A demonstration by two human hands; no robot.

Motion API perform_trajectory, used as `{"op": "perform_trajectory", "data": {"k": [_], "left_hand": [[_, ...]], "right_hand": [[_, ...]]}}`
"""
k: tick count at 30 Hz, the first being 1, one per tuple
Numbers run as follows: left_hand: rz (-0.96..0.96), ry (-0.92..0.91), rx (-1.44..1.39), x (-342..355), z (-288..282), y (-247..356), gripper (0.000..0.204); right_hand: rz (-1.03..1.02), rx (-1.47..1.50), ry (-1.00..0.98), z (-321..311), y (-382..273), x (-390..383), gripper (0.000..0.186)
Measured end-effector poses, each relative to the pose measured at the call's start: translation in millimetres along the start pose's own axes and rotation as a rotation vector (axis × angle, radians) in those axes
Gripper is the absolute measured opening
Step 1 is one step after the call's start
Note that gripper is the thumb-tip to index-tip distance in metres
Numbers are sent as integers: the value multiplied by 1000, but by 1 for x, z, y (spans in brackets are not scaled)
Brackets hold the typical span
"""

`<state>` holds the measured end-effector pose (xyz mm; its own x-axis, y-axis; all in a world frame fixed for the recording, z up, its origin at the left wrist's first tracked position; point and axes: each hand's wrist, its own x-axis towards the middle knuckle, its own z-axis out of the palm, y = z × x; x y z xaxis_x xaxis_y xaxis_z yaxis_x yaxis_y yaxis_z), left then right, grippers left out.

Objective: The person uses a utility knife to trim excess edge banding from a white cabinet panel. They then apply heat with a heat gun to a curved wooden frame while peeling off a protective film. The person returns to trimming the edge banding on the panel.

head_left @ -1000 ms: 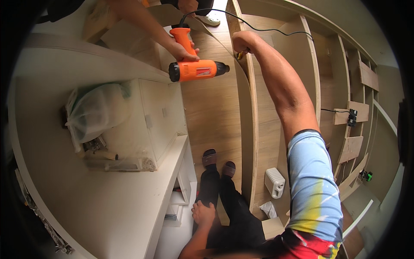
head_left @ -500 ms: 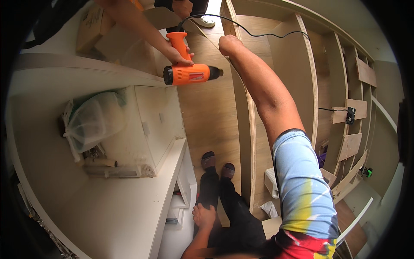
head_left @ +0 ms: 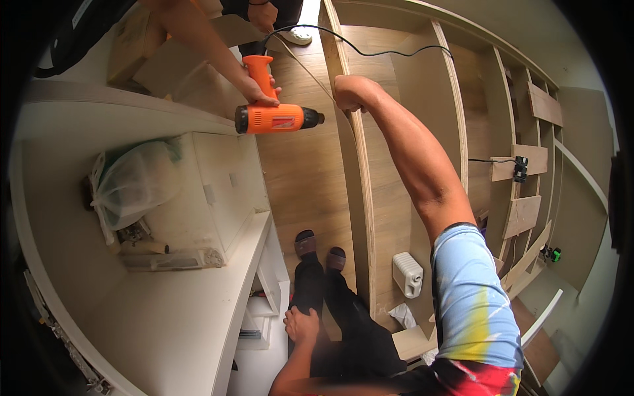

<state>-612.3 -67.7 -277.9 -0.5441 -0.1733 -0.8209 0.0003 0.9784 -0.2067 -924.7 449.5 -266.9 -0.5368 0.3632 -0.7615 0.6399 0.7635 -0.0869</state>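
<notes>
Right hand (head_left: 351,94) at the top edge of the upright board (head_left: 357,198), fingers curled, tips hidden: whether they pinch anything, no telling. The thin strip (head_left: 305,66) slants in to that hand from near a co-worker's far hand (head_left: 262,14). The co-worker's near hand (head_left: 262,92) is wrapped around the orange heat gun (head_left: 277,119), nozzle aimed at the board, a small gap between. Left hand (head_left: 302,325) lies loosely spread on the person's leg (head_left: 308,290). Bare floor (head_left: 304,175) runs as a lane between the white surface (head_left: 165,317) and the board, feet at its near end; beyond the board, open bays, with the black cord (head_left: 376,54) looping across at the top.
</notes>
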Motion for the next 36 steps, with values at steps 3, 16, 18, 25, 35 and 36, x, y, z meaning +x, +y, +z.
{"op": "perform_trajectory", "data": {"k": [3, 16, 18, 25, 35, 36], "left_hand": [[24, 21, 12, -2, 2, 2, 60], [32, 13, -3, -3, 8, -14, 62], [41, -8, -6, -2, 13, -19, 61], [36, 4, 4, 2, 16, -26, 59], [3, -59, -26, 2, 9, -22, 63], [3, -64, -29, 2, 9, -21, 63]], "right_hand": [[19, 138, -41, -3, 8, -35, 26], [-101, 214, 425, 142, 28, -162, 30], [-100, 208, 431, 145, 26, -172, 24], [-214, 362, 803, 82, 25, -231, 29], [-97, 114, 510, 24, 13, -11, 24], [-74, 92, 448, 27, 12, -3, 24]]}}
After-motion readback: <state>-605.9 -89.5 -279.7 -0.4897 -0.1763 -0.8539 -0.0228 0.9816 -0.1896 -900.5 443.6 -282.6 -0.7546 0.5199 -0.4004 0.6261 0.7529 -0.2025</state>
